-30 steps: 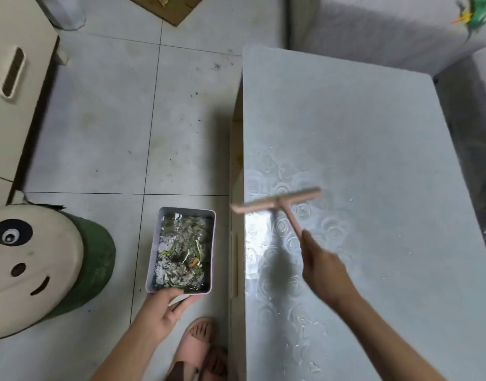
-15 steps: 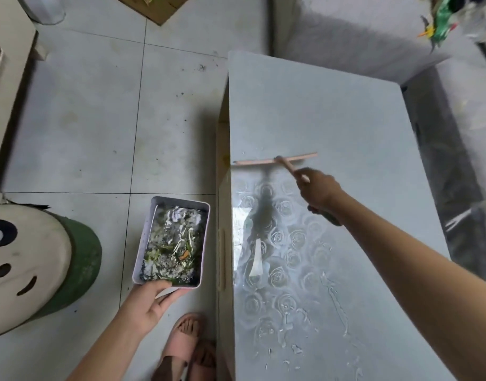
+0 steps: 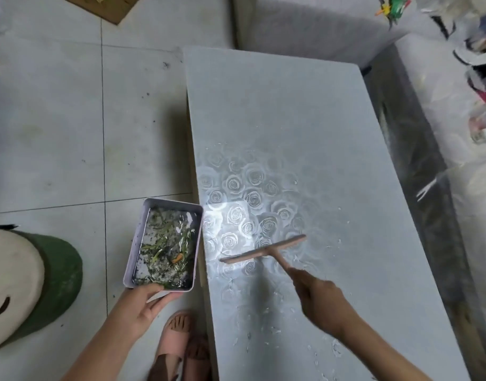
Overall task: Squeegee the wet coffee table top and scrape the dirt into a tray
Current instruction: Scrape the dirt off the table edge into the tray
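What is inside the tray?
The tray holds wet dirt, green scraps and one orange bit. The mess covers its floor, and the left hand hides part of its underside.

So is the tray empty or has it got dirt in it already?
Not empty: the tray holds green scraps, an orange bit and dark wet dirt; the left hand holds it.

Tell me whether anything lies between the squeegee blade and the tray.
Nothing visible does. Only wet tabletop with scattered droplets lies between the squeegee and the tray, which the left hand holds beside the table's left edge.
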Motion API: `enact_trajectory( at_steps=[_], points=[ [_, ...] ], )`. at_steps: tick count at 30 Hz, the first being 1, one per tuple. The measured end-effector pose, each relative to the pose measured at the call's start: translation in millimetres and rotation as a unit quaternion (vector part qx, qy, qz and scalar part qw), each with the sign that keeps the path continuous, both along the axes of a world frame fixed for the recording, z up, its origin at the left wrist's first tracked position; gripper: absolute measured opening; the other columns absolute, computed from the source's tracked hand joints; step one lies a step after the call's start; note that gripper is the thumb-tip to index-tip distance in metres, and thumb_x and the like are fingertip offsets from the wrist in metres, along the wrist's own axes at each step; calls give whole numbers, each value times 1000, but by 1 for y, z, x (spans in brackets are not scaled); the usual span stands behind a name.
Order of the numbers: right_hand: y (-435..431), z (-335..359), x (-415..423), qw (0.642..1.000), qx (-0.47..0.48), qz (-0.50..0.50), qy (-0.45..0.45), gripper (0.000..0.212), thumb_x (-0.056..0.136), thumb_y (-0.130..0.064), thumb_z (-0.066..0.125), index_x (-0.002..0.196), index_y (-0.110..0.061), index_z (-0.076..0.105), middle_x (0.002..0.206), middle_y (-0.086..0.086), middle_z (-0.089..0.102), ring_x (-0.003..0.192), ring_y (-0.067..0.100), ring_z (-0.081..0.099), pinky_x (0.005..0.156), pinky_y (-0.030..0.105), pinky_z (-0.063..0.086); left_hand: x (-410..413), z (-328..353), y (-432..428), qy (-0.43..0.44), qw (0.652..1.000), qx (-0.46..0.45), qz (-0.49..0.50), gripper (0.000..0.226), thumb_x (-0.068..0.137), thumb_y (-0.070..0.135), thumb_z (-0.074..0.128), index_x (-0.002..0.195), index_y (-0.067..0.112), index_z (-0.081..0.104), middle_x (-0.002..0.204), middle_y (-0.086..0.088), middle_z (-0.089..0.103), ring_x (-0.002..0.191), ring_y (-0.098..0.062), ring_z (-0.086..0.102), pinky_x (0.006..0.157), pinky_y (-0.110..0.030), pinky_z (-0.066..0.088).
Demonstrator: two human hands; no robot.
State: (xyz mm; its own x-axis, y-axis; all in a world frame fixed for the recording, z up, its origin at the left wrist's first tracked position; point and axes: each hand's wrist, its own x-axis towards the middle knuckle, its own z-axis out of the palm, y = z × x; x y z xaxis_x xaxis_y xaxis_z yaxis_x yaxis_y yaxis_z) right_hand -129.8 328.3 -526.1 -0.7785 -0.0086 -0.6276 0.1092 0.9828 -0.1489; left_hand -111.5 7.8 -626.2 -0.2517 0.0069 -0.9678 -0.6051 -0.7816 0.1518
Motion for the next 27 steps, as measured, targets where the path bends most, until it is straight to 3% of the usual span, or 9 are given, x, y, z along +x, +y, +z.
enact_trajectory(
  at_steps=[4,7,10,13,18,21,25,27],
  points=[
    [41,11,-68,993,7,-78,85,33,100,-25,41,132,-26,51,102,16,69,89,39,65,79,44,52,0,18,11,15,1000,-4,-22,39,81,-22,40,107,2,53,114,-23,62,97,-41,61,53,-51,58],
    [70,-6,-135,979,-48,-189,67,25,96,-10,41,118,-10,53,85,17,60,69,32,59,73,46,52,-1,23,22,24,999,-17,-43,43,80,-22,39,114,1,51,116,-24,62,100,-43,61,53,-52,57],
    [75,-33,-152,951,-126,-276,64,21,96,-6,38,114,-5,48,87,21,54,61,29,54,61,41,50,-3,27,34,25,997,-25,-71,43,83,-20,39,120,1,49,119,-27,60,109,-48,57,54,-51,56],
    [65,-53,-103,956,-88,-264,88,26,98,-13,38,123,-12,45,91,20,60,68,34,61,68,46,54,-3,31,44,24,994,-32,-102,45,85,-19,39,125,-1,47,118,-26,60,111,-47,56,53,-47,58],
    [39,-32,33,972,-91,-213,30,36,99,-16,36,135,-17,40,84,11,63,70,30,60,58,30,37,-3,43,63,21,990,-29,-137,40,88,-17,37,123,-5,48,114,-28,59,115,-48,52,54,-45,58],
    [39,0,59,976,-113,-187,-20,29,99,-19,35,126,-19,46,89,10,66,75,31,61,60,32,40,-2,55,74,20,986,-35,-159,44,88,-16,36,130,-5,44,112,-28,59,106,-47,56,57,-44,56],
    [86,26,1,970,-109,-205,71,29,100,-20,40,126,-19,53,93,17,70,73,33,64,66,35,50,-2,68,84,32,982,-39,-181,35,88,-14,35,122,-8,44,93,-28,66,64,-42,68,56,-41,56],
    [120,23,-43,956,-100,-261,95,27,100,-20,40,123,-12,54,88,21,66,67,36,64,65,43,55,-2,70,88,36,981,-49,-187,33,88,-13,36,120,-11,46,77,-26,69,58,-40,68,58,-41,56]
  ],
)
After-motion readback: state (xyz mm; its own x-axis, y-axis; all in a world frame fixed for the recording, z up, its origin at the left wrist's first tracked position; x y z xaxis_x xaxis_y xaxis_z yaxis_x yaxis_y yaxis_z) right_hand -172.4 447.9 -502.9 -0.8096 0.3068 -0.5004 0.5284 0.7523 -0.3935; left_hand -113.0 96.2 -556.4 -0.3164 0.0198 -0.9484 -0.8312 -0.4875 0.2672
